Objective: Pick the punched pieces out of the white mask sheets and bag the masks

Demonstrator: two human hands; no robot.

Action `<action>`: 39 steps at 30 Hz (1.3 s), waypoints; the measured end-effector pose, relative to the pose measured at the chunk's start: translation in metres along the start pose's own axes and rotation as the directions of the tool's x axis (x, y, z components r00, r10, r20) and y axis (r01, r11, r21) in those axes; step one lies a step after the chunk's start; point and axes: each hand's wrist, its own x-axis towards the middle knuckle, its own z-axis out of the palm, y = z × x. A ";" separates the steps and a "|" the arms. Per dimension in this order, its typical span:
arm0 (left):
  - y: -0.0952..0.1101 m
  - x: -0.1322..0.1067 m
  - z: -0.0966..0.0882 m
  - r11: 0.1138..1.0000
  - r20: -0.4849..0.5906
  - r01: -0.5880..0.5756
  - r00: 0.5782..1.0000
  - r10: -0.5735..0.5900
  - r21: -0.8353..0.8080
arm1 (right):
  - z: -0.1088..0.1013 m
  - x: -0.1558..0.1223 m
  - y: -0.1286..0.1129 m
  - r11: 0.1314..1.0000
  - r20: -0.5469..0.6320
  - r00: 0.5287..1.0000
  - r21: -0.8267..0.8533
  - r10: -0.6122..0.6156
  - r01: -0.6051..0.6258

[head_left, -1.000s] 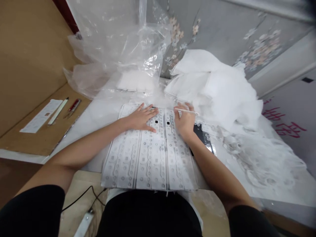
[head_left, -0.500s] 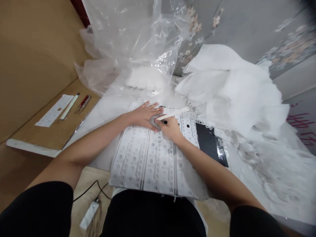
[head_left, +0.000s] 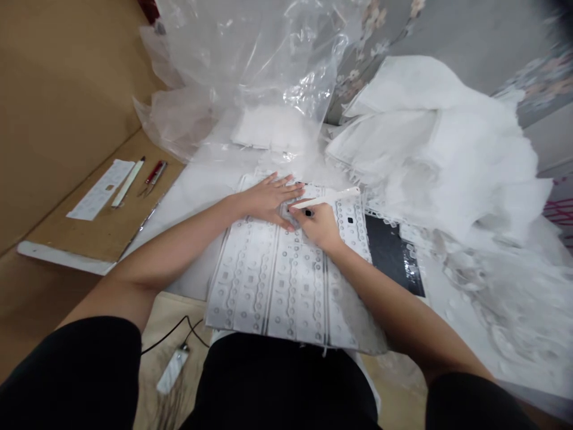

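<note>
A white translucent sheet [head_left: 259,292], marked with rows of small rings and bumps, lies in front of me and reaches over the table's near edge. On its upper part rests my left hand [head_left: 271,200], palm down with the fingers spread. My right hand [head_left: 321,226] is closed around a slim, flat white tool [head_left: 342,194], whose handle end sticks out to the upper right. The tool's working tip sits at the sheet beside my left thumb, too small to make out. A small black square [head_left: 350,220] shows on the sheet right of my right hand.
Clear plastic film [head_left: 250,65] rises at the back. Piled white sheets [head_left: 430,137] fill the right, beside a black panel [head_left: 391,251]. On a brown board [head_left: 129,227] at left lie a white strip [head_left: 96,194], a pale pen-like tool [head_left: 128,182] and tweezers [head_left: 156,176]. A power strip [head_left: 173,367] is below.
The whole view has shifted slightly, so things appear farther right and higher. The white tool's handle leans a little farther right. My left hand stays spread on the sheet.
</note>
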 end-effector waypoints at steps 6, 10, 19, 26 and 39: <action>-0.001 0.000 0.000 1.000 0.011 0.006 1.000 -0.006 0.005 | 0.006 -0.002 0.003 0.982 0.009 0.995 -0.162 -0.096 0.097; 0.000 0.000 -0.001 1.000 0.026 0.017 1.000 -0.017 0.004 | 0.008 -0.007 0.006 0.936 0.007 0.973 -0.271 -0.232 0.225; 0.001 0.001 0.000 1.000 0.014 0.011 1.000 -0.011 0.008 | 0.001 -0.002 0.004 0.998 -0.015 0.998 -0.012 -0.062 0.062; 0.003 0.000 -0.002 1.000 0.030 0.015 0.999 -0.015 0.009 | 0.002 0.000 0.007 0.997 -0.004 0.997 0.000 -0.083 0.083; 0.002 -0.002 -0.004 1.000 0.038 0.011 0.999 -0.010 -0.016 | 0.004 -0.010 0.001 0.834 0.149 0.952 -0.458 -0.268 0.306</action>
